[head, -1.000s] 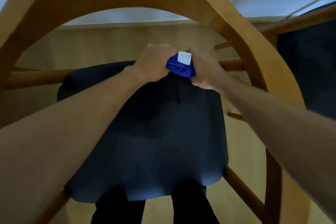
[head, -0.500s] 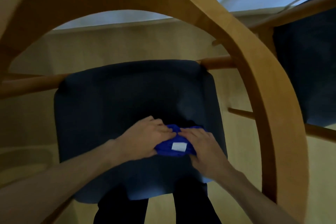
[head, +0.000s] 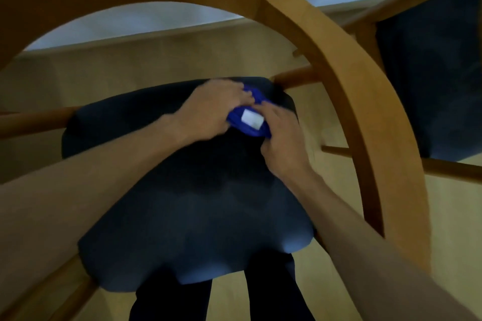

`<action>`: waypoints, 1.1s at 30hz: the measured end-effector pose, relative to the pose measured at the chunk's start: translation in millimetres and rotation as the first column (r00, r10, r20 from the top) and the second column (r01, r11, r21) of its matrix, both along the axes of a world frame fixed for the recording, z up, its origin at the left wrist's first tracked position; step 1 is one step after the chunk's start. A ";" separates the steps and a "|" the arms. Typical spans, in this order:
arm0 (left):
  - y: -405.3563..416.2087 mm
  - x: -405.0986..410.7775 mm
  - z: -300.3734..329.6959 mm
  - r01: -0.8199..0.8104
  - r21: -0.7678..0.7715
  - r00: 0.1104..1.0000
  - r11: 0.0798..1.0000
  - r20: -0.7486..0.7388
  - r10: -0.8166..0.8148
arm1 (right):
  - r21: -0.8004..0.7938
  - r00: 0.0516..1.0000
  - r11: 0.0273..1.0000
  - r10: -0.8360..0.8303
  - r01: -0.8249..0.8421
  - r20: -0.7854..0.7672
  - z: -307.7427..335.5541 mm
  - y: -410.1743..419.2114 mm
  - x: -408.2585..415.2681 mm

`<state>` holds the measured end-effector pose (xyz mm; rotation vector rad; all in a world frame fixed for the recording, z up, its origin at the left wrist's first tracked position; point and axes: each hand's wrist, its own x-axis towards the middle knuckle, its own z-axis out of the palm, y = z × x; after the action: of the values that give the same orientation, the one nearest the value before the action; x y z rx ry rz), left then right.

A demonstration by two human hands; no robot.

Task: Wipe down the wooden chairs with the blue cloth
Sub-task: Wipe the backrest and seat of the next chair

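Note:
A bunched blue cloth [head: 250, 122] with a white label lies on the dark padded seat [head: 187, 206] of a wooden chair, near the seat's far right corner. My left hand [head: 211, 109] grips the cloth from the left, fingers curled over it. My right hand [head: 284, 138] holds it from the right, fingers bent onto it. The chair's curved wooden backrest [head: 347, 81] arches over both arms.
A second wooden chair with a dark seat [head: 433, 73] stands to the right. Round wooden rails [head: 34, 122] run left and right of the seat. Light wooden floor [head: 135, 68] lies beyond, and my dark trouser legs [head: 273, 292] show below the seat.
Both hands pulled the cloth from the seat's far edge to the near edge, then pushed it back out toward the far right corner.

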<state>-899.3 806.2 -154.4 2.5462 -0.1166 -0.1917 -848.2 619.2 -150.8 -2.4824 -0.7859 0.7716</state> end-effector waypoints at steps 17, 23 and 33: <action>-33.6 89.8 3.5 -0.036 0.039 0.989 0.999 -0.145 0.041 | 0.051 0.782 0.784 -0.608 0.619 -0.140 8.1 -6.1 47.7; -45.5 50.5 1.2 0.062 0.097 0.996 0.993 -0.074 -0.055 | 0.110 0.847 0.845 -0.503 0.524 -0.173 12.3 -31.5 17.7; -93.8 -81.5 15.2 0.439 0.026 0.873 0.898 -0.249 -0.419 | -0.074 0.918 0.942 -0.335 0.327 -0.211 32.1 -103.4 -113.0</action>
<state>-980.8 712.4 -139.3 2.5204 -0.5951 -0.6861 -961.1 515.8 -118.7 -2.4158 -0.2628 0.9189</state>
